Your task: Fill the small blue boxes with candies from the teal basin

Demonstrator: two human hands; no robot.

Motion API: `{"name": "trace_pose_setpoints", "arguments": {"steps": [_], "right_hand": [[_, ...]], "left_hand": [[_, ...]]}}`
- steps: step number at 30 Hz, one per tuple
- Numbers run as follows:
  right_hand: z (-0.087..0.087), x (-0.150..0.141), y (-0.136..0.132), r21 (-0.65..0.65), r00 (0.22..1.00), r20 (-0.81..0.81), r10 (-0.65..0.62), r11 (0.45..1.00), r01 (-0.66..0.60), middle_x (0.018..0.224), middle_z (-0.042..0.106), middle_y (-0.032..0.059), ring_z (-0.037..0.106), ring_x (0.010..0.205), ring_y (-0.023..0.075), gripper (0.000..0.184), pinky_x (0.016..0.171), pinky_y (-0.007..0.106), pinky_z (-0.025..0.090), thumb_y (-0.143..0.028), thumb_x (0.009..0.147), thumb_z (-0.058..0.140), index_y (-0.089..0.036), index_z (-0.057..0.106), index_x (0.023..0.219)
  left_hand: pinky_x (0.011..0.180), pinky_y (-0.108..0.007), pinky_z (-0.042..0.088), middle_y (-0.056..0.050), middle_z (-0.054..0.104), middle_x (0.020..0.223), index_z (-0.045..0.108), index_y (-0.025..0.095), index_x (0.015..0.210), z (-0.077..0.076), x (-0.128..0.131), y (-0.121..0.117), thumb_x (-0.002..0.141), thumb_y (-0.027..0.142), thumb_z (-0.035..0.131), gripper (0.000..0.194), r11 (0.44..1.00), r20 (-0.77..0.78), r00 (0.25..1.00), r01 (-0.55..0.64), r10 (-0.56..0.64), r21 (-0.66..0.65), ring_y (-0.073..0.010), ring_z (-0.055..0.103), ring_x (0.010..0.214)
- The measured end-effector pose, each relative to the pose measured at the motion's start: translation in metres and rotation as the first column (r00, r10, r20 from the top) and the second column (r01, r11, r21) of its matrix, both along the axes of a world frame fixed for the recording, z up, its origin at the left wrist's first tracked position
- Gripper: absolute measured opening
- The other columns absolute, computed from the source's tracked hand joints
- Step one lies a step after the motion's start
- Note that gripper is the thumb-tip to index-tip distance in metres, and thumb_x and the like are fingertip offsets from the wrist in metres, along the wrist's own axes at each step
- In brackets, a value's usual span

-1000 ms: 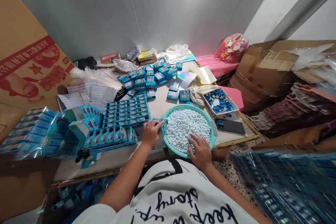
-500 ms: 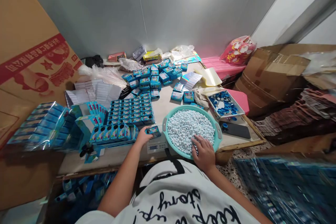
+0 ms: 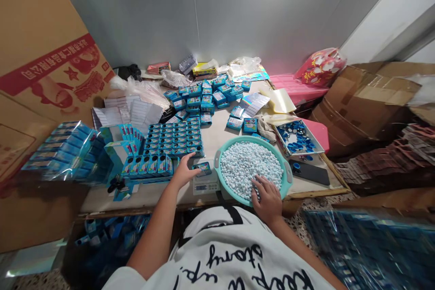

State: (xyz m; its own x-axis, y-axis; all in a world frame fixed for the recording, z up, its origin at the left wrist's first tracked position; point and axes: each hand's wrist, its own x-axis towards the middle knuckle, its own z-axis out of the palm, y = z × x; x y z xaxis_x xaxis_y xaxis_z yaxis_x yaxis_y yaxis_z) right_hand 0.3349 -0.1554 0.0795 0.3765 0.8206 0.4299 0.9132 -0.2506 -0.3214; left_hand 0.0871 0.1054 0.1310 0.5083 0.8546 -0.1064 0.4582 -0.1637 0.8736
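Standing apart, the left hand's grip borders a box, basin's nine o'clock; right hand, digits parted, contacts pellets, five o'clock. Shirt: "story".

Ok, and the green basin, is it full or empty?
It is nearly full: in the basin, small pale pellets spread almost to the rim, and the right hand is among them.

- Basin on table, pellets in it: clock centre.
- Scale lies at nine o'clock, small box on it.
- Box rows sit at ten.
- Loose box pile: eleven.
- Tray, caps inside: two.
- Phone: three.
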Motion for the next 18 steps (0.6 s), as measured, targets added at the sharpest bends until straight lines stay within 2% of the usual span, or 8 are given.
{"name": "trace_pose_setpoints", "arguments": {"steps": [12,18], "right_hand": [[0.0,-0.0005,0.0005,0.006,1.0,-0.003,0.001,1.0,-0.001,0.132,0.061,0.0074,0.051,0.127,0.0289,0.036,0.107,0.049,0.037,-0.025,0.088,0.051,-0.025,0.062,0.121],[-0.0025,-0.0001,0.0001,0.006,1.0,-0.007,0.002,1.0,-0.002,0.133,0.061,0.0072,0.051,0.127,0.0286,0.034,0.107,0.048,0.037,-0.025,0.088,0.053,-0.024,0.062,0.121]], "left_hand": [[0.109,-0.043,0.039,-0.009,0.054,0.139,0.058,0.025,0.13,0.0022,-0.0058,-0.0046,0.074,0.031,0.072,0.058,1.0,-0.001,1.0,-0.017,0.017,-0.005,-0.028,0.048,0.131],[0.107,-0.043,0.041,-0.011,0.055,0.136,0.056,0.023,0.131,-0.005,-0.0058,-0.0048,0.069,0.026,0.075,0.065,1.0,-0.049,0.999,0.006,-0.005,0.007,-0.0284,0.051,0.128]]}}
